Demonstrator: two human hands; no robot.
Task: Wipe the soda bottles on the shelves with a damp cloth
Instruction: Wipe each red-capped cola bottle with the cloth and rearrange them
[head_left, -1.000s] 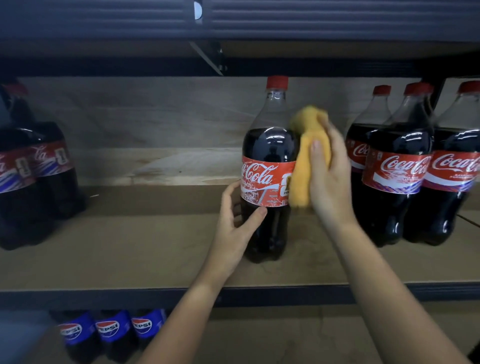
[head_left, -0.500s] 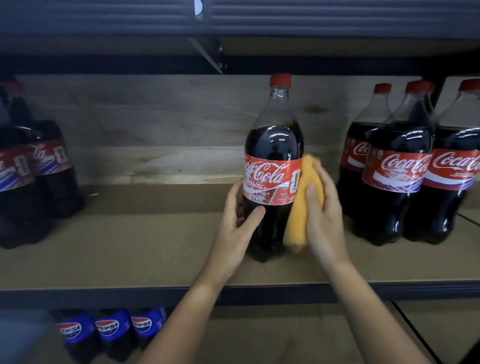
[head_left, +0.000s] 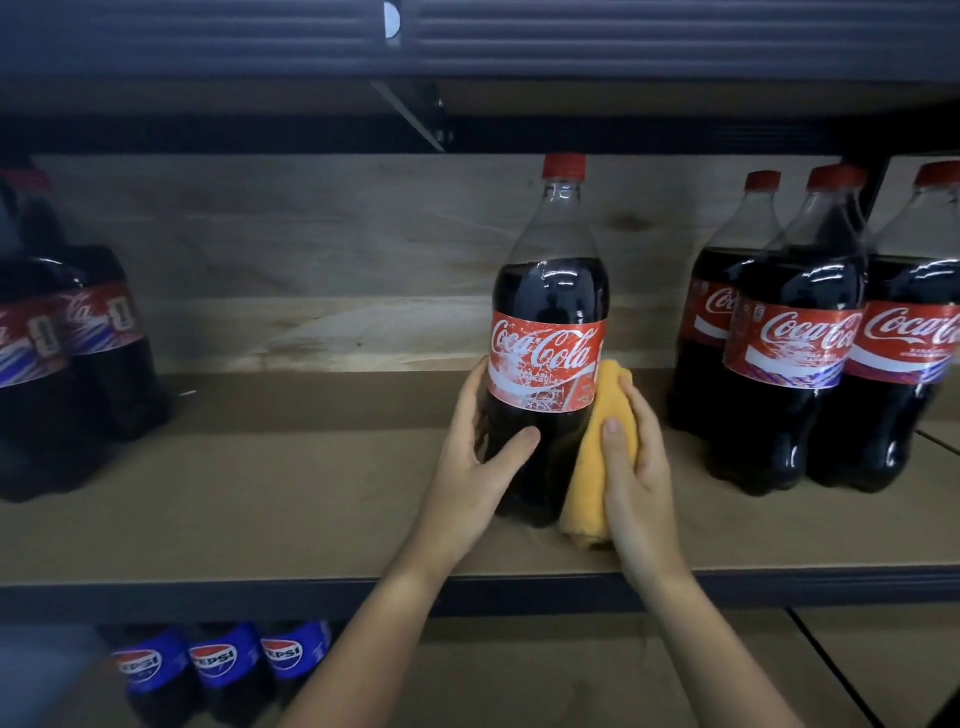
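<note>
right hand (head_left: 636, 467): is being curled round a yellow cloth (head_left: 597, 467), thumb across its front, the cloth being pressed against the lower right side of the cola bottle (head_left: 548, 343).
left hand (head_left: 480, 457): is being wrapped about the bottle's lower left side, thumb on the dark front below the label, fingers behind; the bottle is being steadied upright.
where the bottle is being kept: on the middle shelf (head_left: 311, 499), alone near its centre, base on the board.
step in hand: the lower body is being wiped, by the look of it, the cloth's bottom end reaching the shelf board.
next move: a turn of the bottle is likely being called for, so the unwiped back is brought to the cloth.
contents: the bottle is being kept capped, dark soda filling it to the shoulder.
others waiting: cola bottles at right (head_left: 810, 338), more at left (head_left: 67, 353), pepsi bottles (head_left: 213, 670) below.
</note>
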